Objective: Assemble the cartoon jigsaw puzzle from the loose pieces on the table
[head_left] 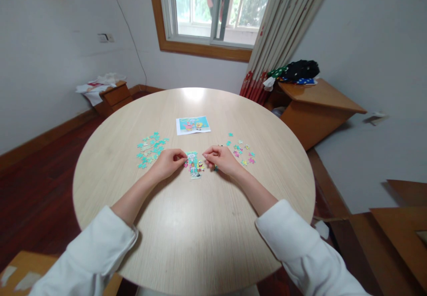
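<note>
A partly joined jigsaw puzzle (193,166) lies on the round table between my hands, showing a pale teal cartoon figure and a yellow one at its right. My left hand (169,162) is closed, with thumb and fingertips together at the puzzle's upper left edge. Beside those fingertips is a pink puzzle piece (186,165). Just off the puzzle's right side, my right hand (220,158) is pinched, its lower fingers curled. Whatever either pinch holds is too small or hidden to make out. A teal piece (216,168) shows partly beneath my right hand.
Loose, mostly teal pieces (147,150) are spread at the left of the table (187,238). Mixed pink, yellow and teal pieces (245,147) lie at the right. A printed cartoon picture (194,125) lies beyond the puzzle. A wooden cabinet (316,109) stands past the table's right edge.
</note>
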